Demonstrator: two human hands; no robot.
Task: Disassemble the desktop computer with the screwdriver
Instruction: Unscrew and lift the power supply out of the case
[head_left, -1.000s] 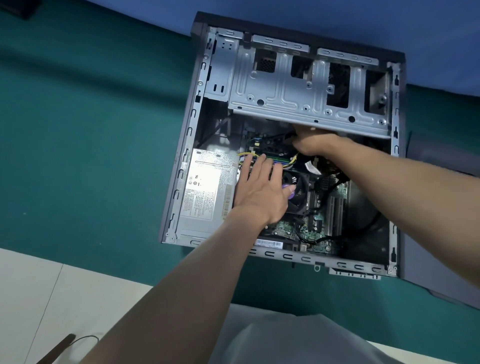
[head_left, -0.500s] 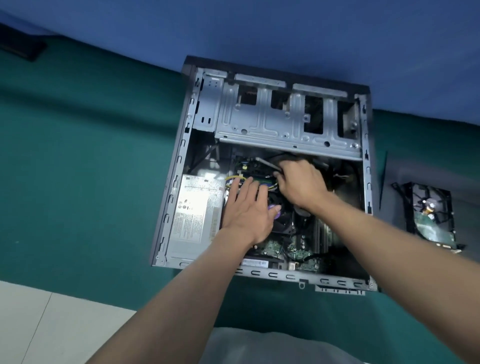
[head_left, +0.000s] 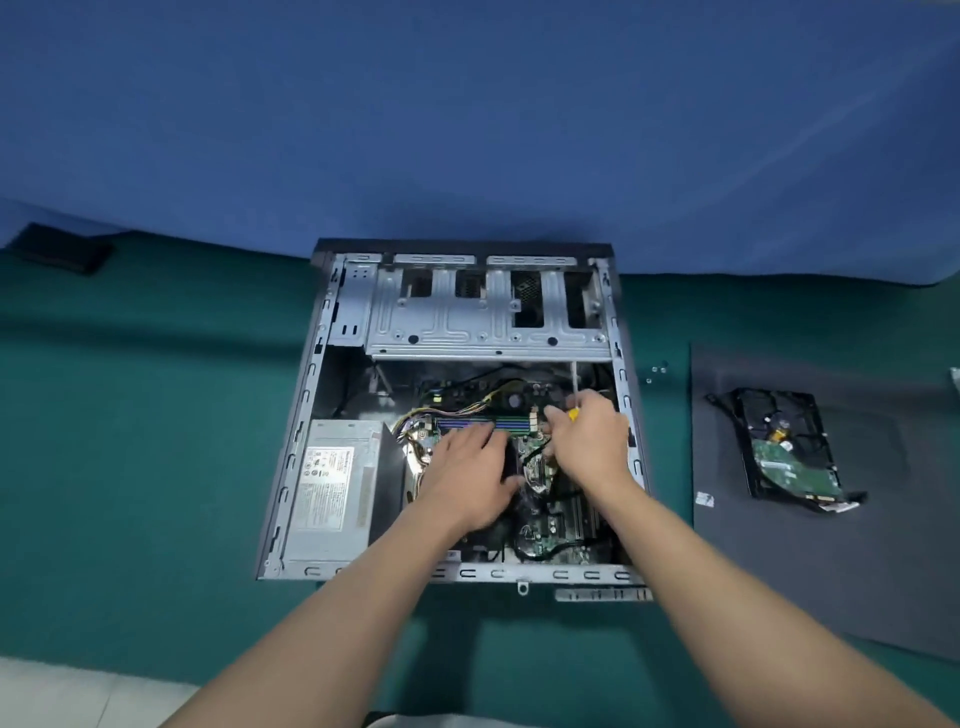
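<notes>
The open desktop computer case (head_left: 306, 415) lies on its side on the green mat. My right hand (head_left: 589, 447) grips the screwdriver (head_left: 573, 382) by its yellow handle, the metal shaft pointing up toward the drive cage (head_left: 483, 332). My left hand (head_left: 467, 470) rests with straight fingers on the black CPU fan, which it mostly hides, just below the blue memory slots (head_left: 467, 423). The green motherboard (head_left: 545, 525) shows between and below my hands. The grey power supply (head_left: 332, 483) fills the case's lower left.
A removed hard drive (head_left: 789, 452) with a cable lies on the dark side panel (head_left: 831, 571) to the right. Small screws (head_left: 658, 370) sit on the mat beside the case. A dark flat object (head_left: 67, 252) lies far left. A blue wall stands behind.
The view pulled back and tilted up. My right hand came out from under the drive cage, and the screwdriver's yellow handle and shaft now show in it. My left hand stayed on the fan.
</notes>
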